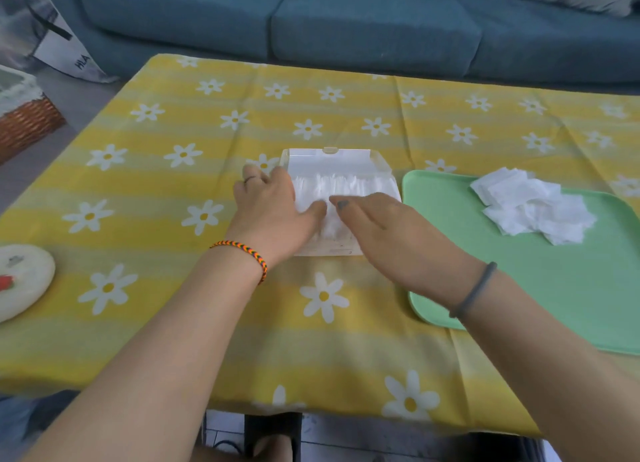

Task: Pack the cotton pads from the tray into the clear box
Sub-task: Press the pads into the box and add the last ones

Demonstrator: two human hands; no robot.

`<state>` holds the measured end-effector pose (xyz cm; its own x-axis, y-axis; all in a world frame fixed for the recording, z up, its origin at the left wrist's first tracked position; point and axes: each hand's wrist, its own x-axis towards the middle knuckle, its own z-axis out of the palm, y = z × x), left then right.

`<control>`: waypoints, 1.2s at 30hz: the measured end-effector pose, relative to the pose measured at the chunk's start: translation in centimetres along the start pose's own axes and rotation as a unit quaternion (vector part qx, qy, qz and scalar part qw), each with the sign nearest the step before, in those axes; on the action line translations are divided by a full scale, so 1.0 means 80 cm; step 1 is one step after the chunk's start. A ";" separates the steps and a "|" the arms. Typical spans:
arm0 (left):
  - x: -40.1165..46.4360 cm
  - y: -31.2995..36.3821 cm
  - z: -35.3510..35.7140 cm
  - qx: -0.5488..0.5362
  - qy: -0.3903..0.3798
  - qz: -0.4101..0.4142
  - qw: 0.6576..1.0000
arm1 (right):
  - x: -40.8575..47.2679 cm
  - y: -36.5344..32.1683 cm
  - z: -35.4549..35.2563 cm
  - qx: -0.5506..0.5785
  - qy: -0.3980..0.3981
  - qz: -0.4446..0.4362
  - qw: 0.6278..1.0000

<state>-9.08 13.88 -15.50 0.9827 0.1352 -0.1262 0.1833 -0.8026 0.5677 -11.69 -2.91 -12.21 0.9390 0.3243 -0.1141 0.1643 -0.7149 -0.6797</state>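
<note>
The clear box point(346, 158) stands in the middle of the table with its lid tipped open at the back. A row of white cotton pads point(349, 186) stands packed inside it. My left hand point(270, 205) grips the box's left wall, fingers outside and thumb lying on the pads. My right hand point(388, 229) lies flat over the near right part of the box, its straight fingers pressing on the pads. The green tray point(554, 288) sits to the right of the box. A loose pile of cotton pads point(533, 205) lies on the tray's far half.
A yellow daisy-print cloth point(166, 191) covers the table. A round white container point(20, 285) sits at the left edge. A wicker basket point(24, 122) stands on the floor to the left, and a blue sofa point(346, 21) runs behind the table.
</note>
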 end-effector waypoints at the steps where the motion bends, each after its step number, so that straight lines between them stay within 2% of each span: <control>1: -0.001 -0.002 0.002 0.024 -0.025 -0.018 0.999 | -0.004 0.006 0.006 -0.029 0.010 -0.034 0.999; 3: -0.001 -0.004 0.004 0.037 -0.060 -0.046 0.996 | -0.013 0.017 0.015 -0.098 -0.019 -0.056 0.993; 6: -0.001 -0.005 0.009 0.043 -0.047 -0.042 0.997 | -0.018 0.029 0.029 -0.233 -0.049 -0.091 0.967; 8: -0.002 -0.004 0.014 0.034 -0.038 -0.043 0.998 | -0.015 0.024 0.037 -0.275 -0.055 -0.075 0.957; 13: -0.001 -0.004 0.014 0.013 -0.056 -0.059 0.997 | -0.006 0.021 0.038 -0.244 -0.060 -0.051 0.966; 17: -0.001 -0.006 0.010 -0.002 -0.053 -0.070 0.996 | -0.020 0.036 0.035 -0.252 0.012 -0.075 0.965; 22: -0.004 0.003 0.024 0.085 -0.013 -0.037 0.996 | -0.017 0.030 0.041 -0.265 -0.023 -0.092 0.959; 29: -0.003 0.010 0.032 0.109 -0.022 -0.045 0.993 | 0.007 0.023 0.040 -0.268 -0.070 -0.089 0.957; 33: -0.006 0.011 0.028 0.125 -0.021 -0.052 0.991 | -0.002 0.032 0.032 -0.201 -0.072 -0.101 0.972; 36: -0.010 0.019 0.021 0.182 0.052 -0.036 0.981 | -0.015 0.046 0.011 -0.121 -0.012 -0.125 0.985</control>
<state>-9.61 11.54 -15.92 0.9684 0.2416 -0.0614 0.2493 -0.9406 0.2306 -12.47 -5.37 -15.22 0.8536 0.5207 0.0156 0.4586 -0.7370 -0.4966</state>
